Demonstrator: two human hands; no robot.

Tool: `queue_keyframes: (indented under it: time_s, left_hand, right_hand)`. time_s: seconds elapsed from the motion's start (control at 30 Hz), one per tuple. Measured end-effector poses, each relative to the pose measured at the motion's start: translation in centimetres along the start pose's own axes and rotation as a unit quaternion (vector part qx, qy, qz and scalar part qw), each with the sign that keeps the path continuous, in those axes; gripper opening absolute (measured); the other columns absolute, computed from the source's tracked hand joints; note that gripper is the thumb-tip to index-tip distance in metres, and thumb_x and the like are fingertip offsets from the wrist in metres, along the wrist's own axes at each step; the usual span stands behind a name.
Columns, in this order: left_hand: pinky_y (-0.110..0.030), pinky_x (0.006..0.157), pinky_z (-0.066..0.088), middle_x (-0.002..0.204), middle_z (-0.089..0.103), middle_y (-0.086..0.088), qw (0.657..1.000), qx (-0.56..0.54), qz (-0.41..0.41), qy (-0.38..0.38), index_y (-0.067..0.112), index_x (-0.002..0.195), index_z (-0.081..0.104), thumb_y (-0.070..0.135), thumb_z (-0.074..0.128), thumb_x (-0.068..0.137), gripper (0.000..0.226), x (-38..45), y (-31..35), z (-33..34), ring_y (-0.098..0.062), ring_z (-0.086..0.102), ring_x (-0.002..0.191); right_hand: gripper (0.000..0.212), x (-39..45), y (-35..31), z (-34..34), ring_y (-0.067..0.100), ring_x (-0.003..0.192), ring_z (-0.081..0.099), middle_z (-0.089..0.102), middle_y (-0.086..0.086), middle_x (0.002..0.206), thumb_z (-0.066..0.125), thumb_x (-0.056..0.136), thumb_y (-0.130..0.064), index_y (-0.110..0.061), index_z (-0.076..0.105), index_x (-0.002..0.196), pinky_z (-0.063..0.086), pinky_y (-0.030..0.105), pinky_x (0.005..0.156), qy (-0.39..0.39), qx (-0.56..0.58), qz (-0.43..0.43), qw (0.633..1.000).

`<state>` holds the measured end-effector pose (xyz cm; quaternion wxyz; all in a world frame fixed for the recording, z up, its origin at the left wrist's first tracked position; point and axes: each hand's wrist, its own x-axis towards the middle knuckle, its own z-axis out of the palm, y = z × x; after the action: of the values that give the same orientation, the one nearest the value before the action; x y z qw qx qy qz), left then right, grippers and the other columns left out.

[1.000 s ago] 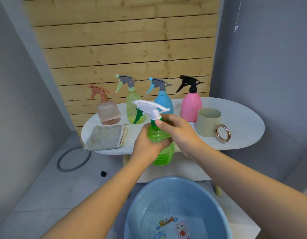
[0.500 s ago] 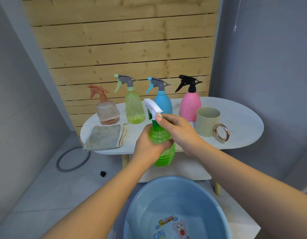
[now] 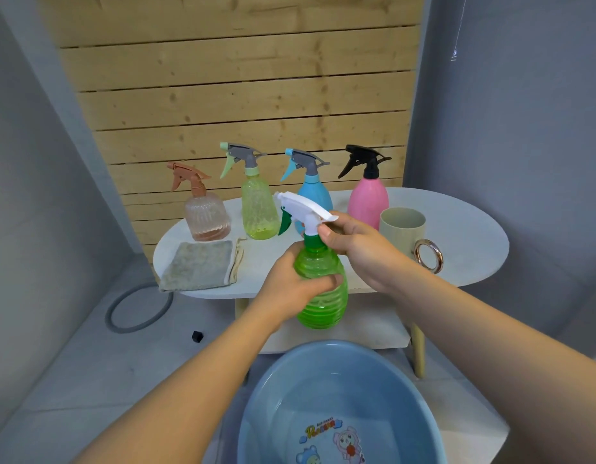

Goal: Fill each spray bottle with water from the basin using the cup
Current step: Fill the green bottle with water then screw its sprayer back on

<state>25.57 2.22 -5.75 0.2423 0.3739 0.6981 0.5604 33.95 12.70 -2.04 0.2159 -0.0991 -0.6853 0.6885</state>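
While the left hand (image 3: 291, 283) wraps the green spray bottle (image 3: 321, 289) at frame centre, above the basin (image 3: 256, 406), the right hand (image 3: 353, 249) pinches its white sprayer head (image 3: 305, 212) at the collar. Judging from this head view, steady the body, twist only the collar, and lift straight. The cup (image 3: 402, 226) waits on the tabletop (image 3: 470, 229), right of centre.

Worktop (image 3: 463, 229), white oval: peach bottle (image 3: 207, 217), yellow-green bottle (image 3: 259, 209), blue bottle (image 3: 315, 192), pink bottle (image 3: 368, 200), beige cup (image 3: 403, 229), folded grey cloth (image 3: 197, 269). Floor (image 3: 89, 363): blue basin (image 3: 340, 406), grey ring (image 3: 139, 313).
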Motion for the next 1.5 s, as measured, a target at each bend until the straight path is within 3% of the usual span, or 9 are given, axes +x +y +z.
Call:
queue_keyframes:
  time_s: [0.2,0.47,0.63,0.83,0.93,1.03,1.17,1.33,1.5]
  left_hand:
    - [-0.024,0.079,0.052,0.1,0.068,0.003,1.0,0.006,-0.003,-0.004,0.022,0.11,0.057,0.019,0.083,0.065,0.052,-0.3,-0.2,0.4,-0.012,0.065,0.092]
    - [-0.026,0.078,0.052,0.096,0.068,0.004,0.999,-0.022,-0.004,0.025,0.03,0.099,0.055,0.013,0.079,0.073,0.039,-0.2,-0.1,0.3,-0.012,0.065,0.09]
    - [-0.023,0.076,0.051,0.098,0.068,0.004,0.999,-0.018,0.007,0.043,0.025,0.108,0.057,0.01,0.078,0.072,0.044,0.1,-0.1,0.2,-0.011,0.066,0.09]
    - [-0.024,0.08,0.051,0.098,0.069,0.008,0.997,-0.005,0.02,0.073,0.025,0.111,0.057,0.019,0.081,0.065,0.053,0.2,0.0,0.7,-0.007,0.065,0.09]
    - [-0.024,0.08,0.052,0.097,0.069,0.011,0.997,-0.015,0.02,0.072,0.033,0.106,0.055,0.023,0.08,0.061,0.053,0.0,0.4,1.2,-0.006,0.066,0.091]
    - [-0.026,0.083,0.052,0.098,0.067,0.011,0.995,-0.019,0.024,0.093,0.031,0.108,0.054,0.012,0.075,0.074,0.045,-0.1,0.5,1.6,-0.01,0.065,0.093]
    - [-0.02,0.08,0.051,0.099,0.068,0.009,0.992,-0.022,0.026,0.122,0.027,0.111,0.056,0.011,0.069,0.08,0.038,0.1,0.7,1.4,-0.007,0.065,0.095]
    - [-0.003,0.063,0.043,0.088,0.063,0.015,0.99,-0.039,0.031,0.13,0.024,0.106,0.055,0.007,0.072,0.078,0.037,-0.2,1.1,1.0,0.014,0.06,0.073]
    - [-0.021,0.076,0.05,0.098,0.068,0.008,0.99,-0.02,0.014,0.137,0.023,0.111,0.058,0.012,0.074,0.075,0.041,-0.1,1.2,1.2,-0.004,0.064,0.089]
  right_hand:
    - [0.014,0.4,-0.9,-0.3,0.011,0.084,0.053,0.06,-0.006,0.095,0.046,0.098,-0.019,-0.027,0.057,0.101,0.039,0.027,0.083,0.021,0.004,0.007,1.0]
    - [0.014,0.2,0.3,-0.1,0.012,0.09,0.055,0.06,0.004,0.102,0.051,0.095,-0.007,-0.013,0.055,0.106,0.043,0.017,0.08,0.012,-0.029,-0.018,0.999]
    - [0.018,0.0,0.5,0.2,0.008,0.092,0.059,0.063,0.003,0.102,0.054,0.094,-0.009,-0.022,0.061,0.103,0.048,0.017,0.084,0.007,-0.05,-0.024,0.998]
    - [0.022,0.2,0.8,1.1,0.001,0.065,0.054,0.056,-0.008,0.073,0.075,0.078,-0.017,-0.016,0.056,0.089,0.046,0.014,0.067,0.108,-0.114,-0.032,0.987]
    - [0.035,0.4,1.5,2.0,0.013,0.075,0.059,0.059,-0.003,0.078,0.083,0.069,-0.024,-0.019,0.052,0.084,0.05,0.028,0.076,0.187,-0.09,-0.012,0.978]
    - [0.038,0.4,2.3,3.2,0.012,0.086,0.06,0.062,-0.003,0.088,0.083,0.068,-0.027,-0.017,0.055,0.092,0.05,0.028,0.082,0.246,-0.073,-0.028,0.966]
    - [0.027,0.2,2.6,3.9,0.015,0.103,0.061,0.066,0.001,0.106,0.073,0.08,-0.032,-0.02,0.065,0.103,0.047,0.037,0.096,0.225,-0.059,-0.044,0.971]
    - [0.019,0.2,2.3,3.5,0.017,0.11,0.06,0.064,0.005,0.115,0.059,0.091,-0.018,-0.019,0.067,0.109,0.043,0.039,0.103,0.198,0.011,-0.015,0.98]
    - [0.029,0.4,2.3,3.7,0.02,0.101,0.063,0.065,0.009,0.103,0.078,0.075,-0.015,-0.016,0.057,0.094,0.049,0.039,0.096,0.238,0.055,-0.01,0.97]
